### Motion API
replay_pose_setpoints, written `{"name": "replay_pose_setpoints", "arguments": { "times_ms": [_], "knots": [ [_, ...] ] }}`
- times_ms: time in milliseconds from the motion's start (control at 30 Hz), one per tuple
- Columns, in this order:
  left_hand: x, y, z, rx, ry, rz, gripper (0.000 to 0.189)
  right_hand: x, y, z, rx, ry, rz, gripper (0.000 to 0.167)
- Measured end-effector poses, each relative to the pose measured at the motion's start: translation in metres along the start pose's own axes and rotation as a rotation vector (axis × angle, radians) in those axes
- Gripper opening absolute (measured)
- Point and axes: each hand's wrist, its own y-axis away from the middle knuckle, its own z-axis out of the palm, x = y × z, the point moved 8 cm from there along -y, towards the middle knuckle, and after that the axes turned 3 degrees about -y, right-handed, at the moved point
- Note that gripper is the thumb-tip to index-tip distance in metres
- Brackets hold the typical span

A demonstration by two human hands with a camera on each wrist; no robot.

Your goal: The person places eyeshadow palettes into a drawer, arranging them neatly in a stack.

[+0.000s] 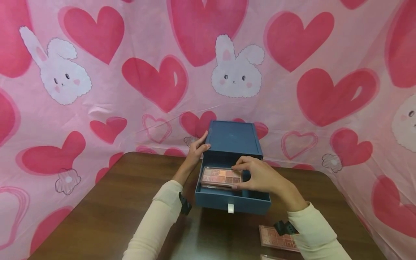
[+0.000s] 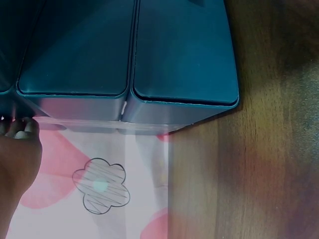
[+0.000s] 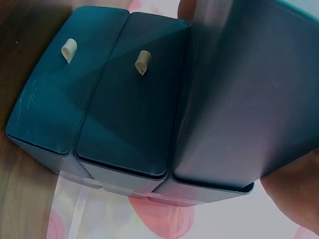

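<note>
A blue drawer box [image 1: 232,135] stands on the table with its top drawer [image 1: 224,204] pulled out. Inside that drawer lies an eyeshadow palette [image 1: 221,176] with several pans in pink, orange and brown; something clear-edged shows just beneath it. My right hand [image 1: 260,176] pinches the palette's right end between thumb and fingers. Against the box's left side rests my left hand [image 1: 195,151], its fingers extended and the thumb near the front edge. The left wrist view catches part of the left hand [image 2: 20,154]; in the right wrist view the drawer hides the right fingers.
More palettes lie on the brown table [image 1: 107,206] at the lower right, one palette [image 1: 276,238] partly behind the right sleeve. Below the pulled-out drawer, lower drawers [image 3: 124,99] with small loop tabs are closed. A pink heart-and-rabbit cloth [image 1: 156,83] hangs behind.
</note>
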Motion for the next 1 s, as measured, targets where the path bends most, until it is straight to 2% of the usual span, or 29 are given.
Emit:
{"name": "replay_pose_setpoints", "arguments": {
  "times_ms": [200, 433, 733, 900, 1000],
  "knots": [
    [0.000, 0.001, -0.001, 0.017, -0.012, -0.011, 0.069, 0.000, 0.000, -0.002, 0.030, 0.032, -0.004, 0.056],
    [-0.002, 0.001, -0.001, 0.013, 0.003, 0.001, 0.068, 0.005, 0.007, -0.008, 0.113, -0.063, -0.002, 0.044],
    [0.000, 0.003, 0.002, -0.001, -0.011, -0.012, 0.066, 0.015, 0.032, -0.021, 0.206, -0.146, 0.003, 0.038],
    [0.001, 0.002, 0.001, 0.003, -0.012, -0.018, 0.065, 0.024, 0.049, -0.027, 0.309, -0.140, 0.021, 0.037],
    [0.002, 0.001, 0.001, 0.001, -0.015, -0.013, 0.066, 0.027, 0.059, -0.029, 0.376, -0.135, 0.000, 0.037]
  ]
}}
